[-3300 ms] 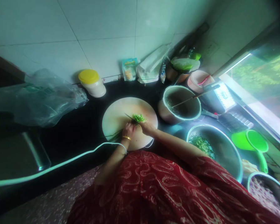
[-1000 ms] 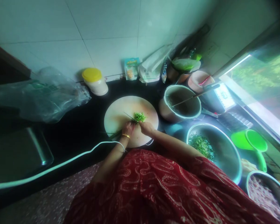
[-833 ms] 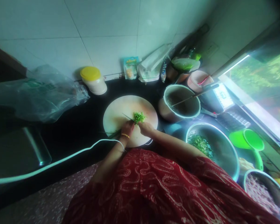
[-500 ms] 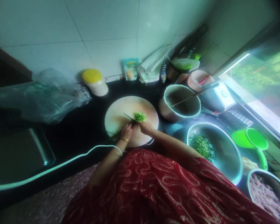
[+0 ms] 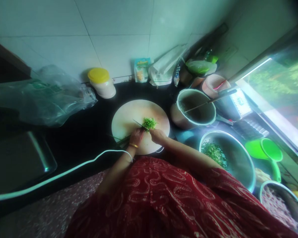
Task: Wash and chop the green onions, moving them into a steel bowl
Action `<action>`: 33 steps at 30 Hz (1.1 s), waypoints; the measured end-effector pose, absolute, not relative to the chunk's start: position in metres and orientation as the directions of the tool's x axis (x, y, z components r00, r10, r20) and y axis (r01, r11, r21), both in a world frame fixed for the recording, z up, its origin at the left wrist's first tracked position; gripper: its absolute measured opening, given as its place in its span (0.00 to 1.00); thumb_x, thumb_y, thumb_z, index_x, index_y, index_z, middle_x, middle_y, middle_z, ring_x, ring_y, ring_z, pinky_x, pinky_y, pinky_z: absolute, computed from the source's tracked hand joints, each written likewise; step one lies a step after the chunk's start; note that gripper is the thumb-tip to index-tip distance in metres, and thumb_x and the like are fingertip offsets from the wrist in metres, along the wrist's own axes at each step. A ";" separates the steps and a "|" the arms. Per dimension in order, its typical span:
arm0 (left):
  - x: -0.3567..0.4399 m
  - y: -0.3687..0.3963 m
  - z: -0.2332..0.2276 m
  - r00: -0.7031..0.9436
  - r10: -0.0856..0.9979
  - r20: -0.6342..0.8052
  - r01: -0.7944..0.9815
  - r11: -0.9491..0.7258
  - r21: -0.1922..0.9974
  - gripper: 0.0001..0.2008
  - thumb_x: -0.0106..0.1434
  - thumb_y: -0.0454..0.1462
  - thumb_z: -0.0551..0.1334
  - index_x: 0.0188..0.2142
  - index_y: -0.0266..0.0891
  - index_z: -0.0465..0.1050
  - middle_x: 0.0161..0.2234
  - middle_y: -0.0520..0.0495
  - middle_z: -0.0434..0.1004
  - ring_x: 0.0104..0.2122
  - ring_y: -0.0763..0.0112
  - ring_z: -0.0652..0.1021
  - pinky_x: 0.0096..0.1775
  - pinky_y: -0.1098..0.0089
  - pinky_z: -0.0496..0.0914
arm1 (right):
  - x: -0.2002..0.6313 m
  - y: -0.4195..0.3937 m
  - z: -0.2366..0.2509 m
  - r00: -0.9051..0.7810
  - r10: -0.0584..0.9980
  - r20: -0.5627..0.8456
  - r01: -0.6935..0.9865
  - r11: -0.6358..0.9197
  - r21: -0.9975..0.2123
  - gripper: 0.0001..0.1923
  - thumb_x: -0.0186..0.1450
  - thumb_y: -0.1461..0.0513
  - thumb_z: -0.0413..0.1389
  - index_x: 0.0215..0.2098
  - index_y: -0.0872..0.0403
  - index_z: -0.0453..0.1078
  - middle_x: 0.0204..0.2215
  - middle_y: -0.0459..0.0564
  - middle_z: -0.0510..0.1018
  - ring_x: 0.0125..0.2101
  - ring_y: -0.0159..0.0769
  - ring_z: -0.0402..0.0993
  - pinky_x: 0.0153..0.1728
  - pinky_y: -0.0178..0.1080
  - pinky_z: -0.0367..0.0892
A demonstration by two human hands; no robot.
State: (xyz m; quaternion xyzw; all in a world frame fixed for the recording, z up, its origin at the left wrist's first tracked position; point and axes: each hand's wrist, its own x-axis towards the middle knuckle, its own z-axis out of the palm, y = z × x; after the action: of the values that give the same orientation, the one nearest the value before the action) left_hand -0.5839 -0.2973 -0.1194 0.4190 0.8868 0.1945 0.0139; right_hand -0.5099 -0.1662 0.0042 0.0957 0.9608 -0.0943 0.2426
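A round white cutting board (image 5: pixel 124 114) lies on the dark counter in front of me. My right hand (image 5: pixel 157 135) is closed around the handle of a knife (image 5: pixel 138 123), whose blade slants up to the left. Against the blade's far side sits a small heap of chopped greens (image 5: pixel 149 123). My left hand (image 5: pixel 137 136) is closed on a bunch of green stalks (image 5: pixel 123 141), right beside the blade; the stalks trail off toward the board's lower left. The fingertips of my left hand are partly hidden.
Right of the board stand a pot (image 5: pixel 178 114), a large steel bowl (image 5: pixel 240 162) with chopped greens, a green mug (image 5: pixel 275 150) and a bowl of pinkish strips (image 5: pixel 278 206). A yellow-lidded jar (image 5: pixel 101 82) and plastic bag (image 5: pixel 52 96) are left. A white cable (image 5: pixel 76 165) crosses the front.
The view has shifted slightly. Both hands stay over the board with the knife and stalks, and the knife blade has moved a little against the chopped heap.
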 end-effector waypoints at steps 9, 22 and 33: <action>-0.586 -0.296 -0.115 -0.663 0.741 0.108 0.718 0.588 0.372 0.14 0.67 0.32 0.50 0.47 0.39 0.72 0.41 0.41 0.75 0.42 0.61 0.74 0.44 0.62 0.69 | -0.505 -0.165 0.008 -0.876 0.126 -0.466 0.210 0.969 -0.133 0.22 0.65 0.70 0.42 0.56 0.57 0.62 0.40 0.60 0.79 0.43 0.47 0.77 0.41 0.43 0.68; -0.586 -0.296 -0.119 -0.666 0.726 0.171 0.726 0.578 0.371 0.12 0.69 0.34 0.51 0.42 0.37 0.73 0.40 0.40 0.77 0.41 0.62 0.75 0.44 0.64 0.69 | -0.509 -0.170 0.006 -0.871 0.111 -0.479 0.202 0.969 -0.144 0.21 0.66 0.70 0.42 0.55 0.57 0.62 0.41 0.60 0.79 0.43 0.47 0.77 0.40 0.43 0.68; -0.587 -0.295 -0.124 -0.709 0.684 0.170 0.684 0.610 0.400 0.13 0.69 0.35 0.50 0.41 0.37 0.73 0.39 0.39 0.76 0.38 0.62 0.75 0.41 0.64 0.69 | -0.508 -0.171 0.008 -0.879 0.117 -0.462 0.210 0.965 -0.156 0.21 0.64 0.70 0.43 0.55 0.57 0.63 0.41 0.60 0.79 0.42 0.47 0.76 0.39 0.42 0.68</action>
State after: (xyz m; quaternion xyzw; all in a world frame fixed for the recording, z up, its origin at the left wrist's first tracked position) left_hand -0.5873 -0.2946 -0.1243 0.3814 0.8972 0.2228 0.0001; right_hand -0.5085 -0.1709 0.0079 0.0846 0.9641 -0.1011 0.2305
